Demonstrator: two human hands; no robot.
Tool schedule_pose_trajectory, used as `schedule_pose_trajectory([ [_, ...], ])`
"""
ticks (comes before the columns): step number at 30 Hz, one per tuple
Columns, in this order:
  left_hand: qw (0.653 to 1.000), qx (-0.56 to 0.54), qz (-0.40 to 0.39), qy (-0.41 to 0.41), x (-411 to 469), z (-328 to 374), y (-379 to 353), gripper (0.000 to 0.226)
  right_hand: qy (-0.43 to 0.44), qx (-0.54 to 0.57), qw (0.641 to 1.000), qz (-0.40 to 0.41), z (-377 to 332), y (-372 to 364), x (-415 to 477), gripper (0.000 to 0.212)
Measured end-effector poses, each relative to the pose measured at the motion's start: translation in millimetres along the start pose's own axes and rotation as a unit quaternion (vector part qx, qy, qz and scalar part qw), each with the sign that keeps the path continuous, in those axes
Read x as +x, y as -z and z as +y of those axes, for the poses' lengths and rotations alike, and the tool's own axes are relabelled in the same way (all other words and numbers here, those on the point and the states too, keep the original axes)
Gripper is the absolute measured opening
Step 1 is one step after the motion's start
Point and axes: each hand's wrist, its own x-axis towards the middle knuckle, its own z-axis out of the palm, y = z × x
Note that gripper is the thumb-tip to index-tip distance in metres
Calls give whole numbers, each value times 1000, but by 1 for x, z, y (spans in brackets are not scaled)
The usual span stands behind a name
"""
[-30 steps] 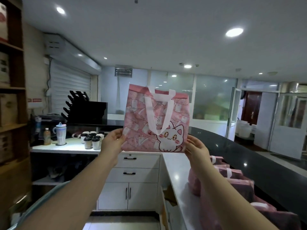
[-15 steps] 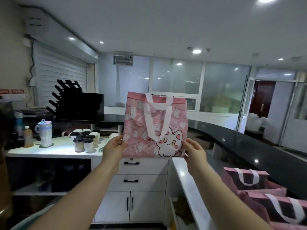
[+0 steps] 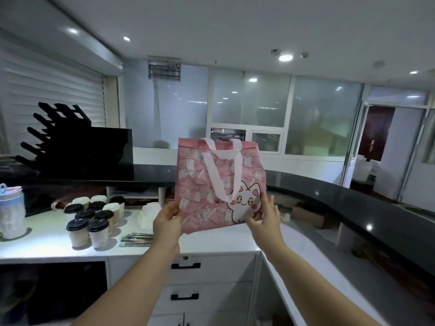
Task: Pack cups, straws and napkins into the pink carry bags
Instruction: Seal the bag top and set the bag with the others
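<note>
Pink carry bag (image 3: 219,184) upright, flat; left hand (image 3: 167,223) pinches it, right hand (image 3: 264,217) touching

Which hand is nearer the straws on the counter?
Left. The left hand, holding the pink bag, sits just right of the straws; the right hand is at the bag's far corner.

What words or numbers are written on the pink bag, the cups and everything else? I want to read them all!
No word or number in this picture can be read.
pink bag: tiny marks beside the cat drawing, too blurred to read.
cups: no label shows on them.
tumbler: a printed pattern, too blurred to tell whether it holds any words.
</note>
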Motion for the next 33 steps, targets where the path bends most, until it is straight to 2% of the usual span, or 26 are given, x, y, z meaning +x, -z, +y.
schedule_pose_trajectory([
  [4,1000,-1,7,-16,69,-41,-25,15,-28,-11,995,-99,35,-53,71,87],
  [8,999,18,10,-43,148,-66,-68,9,-46,127,975,-178,54,-93,152,70],
  [11,996,56,25,-67,215,-74,-104,17,-58,195,962,-181,54,-118,221,55],
  [15,992,81,46,-89,296,-88,-130,14,-50,224,951,-207,64,-161,312,58],
  [17,990,85,55,-95,327,-101,-130,7,-63,256,935,-239,74,-188,344,61],
  [19,991,86,62,-82,356,-116,-126,9,-72,291,918,-261,85,-215,369,64],
  [25,994,85,62,-27,452,-157,-102,15,-98,304,913,-254,121,-306,432,51],
  [27,994,93,56,-20,487,-167,-94,21,-95,297,917,-248,130,-334,453,59],
  [33,992,128,12,4,596,-186,-73,13,-97,265,929,-239,143,-411,530,73],
])
